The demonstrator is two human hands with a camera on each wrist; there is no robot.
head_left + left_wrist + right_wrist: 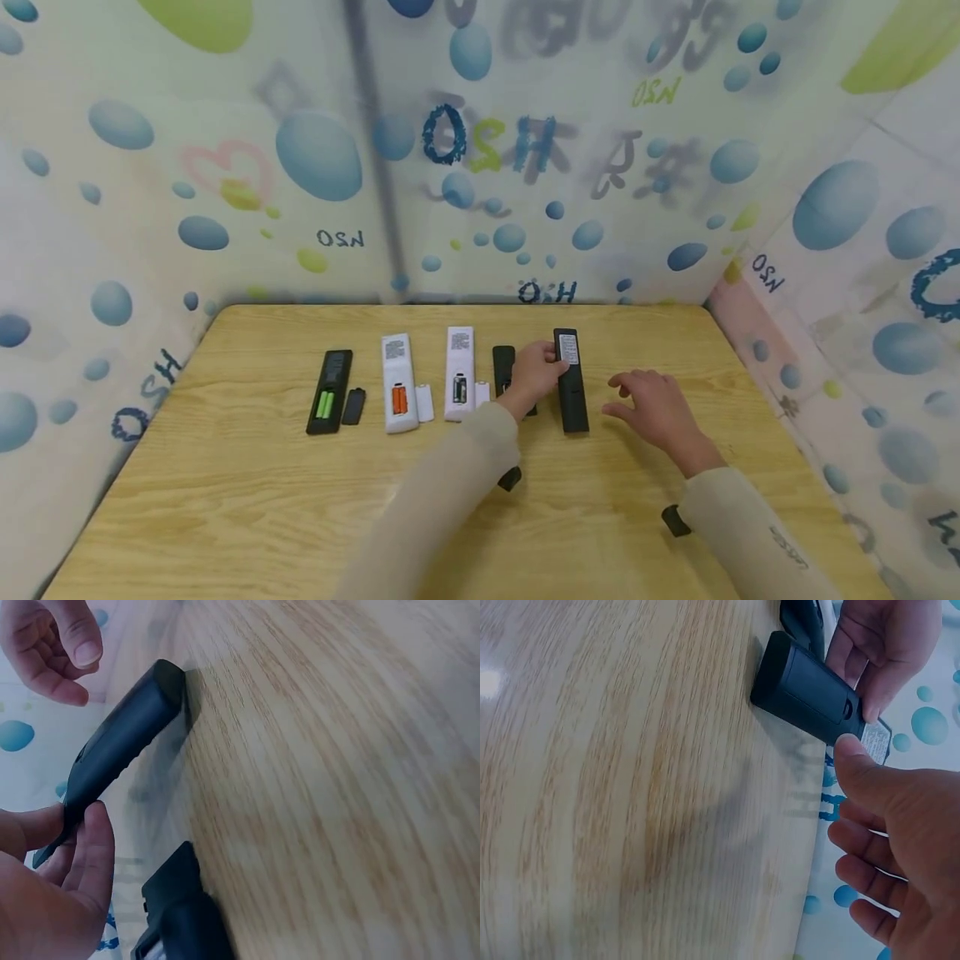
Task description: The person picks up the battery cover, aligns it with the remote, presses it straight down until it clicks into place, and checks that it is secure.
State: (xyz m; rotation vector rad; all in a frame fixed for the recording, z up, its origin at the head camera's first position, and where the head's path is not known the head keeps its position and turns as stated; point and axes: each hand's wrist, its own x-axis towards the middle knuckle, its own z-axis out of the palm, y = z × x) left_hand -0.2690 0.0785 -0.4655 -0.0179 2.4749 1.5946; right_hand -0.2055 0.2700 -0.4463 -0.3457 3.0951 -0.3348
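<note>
Left hand (534,375) pinches a black remote control (572,385), back side up, battery cover (821,686) fitted, just right of another black remote (504,358) on the counter (225,500); right hand (660,410), fingers loosely bent, holds nothing near its right side.

Five remotes lie in a row across the table (247,500), before the wall (480,208); counting from the left, the first remote (338,372) has batteries (325,405) in it and the first cover (353,407) at its right; next comes the second remote (397,367), also with batteries inside, and the second cover (424,403) just right; then the third remote (460,362), with the third cover (482,390) right of it; the fourth remote (504,358) is partly behind the left hand (535,373); this hand holds the fifth remote (573,396), whose far end is raised; the right hand (656,407) is to its right, above the table.
</note>
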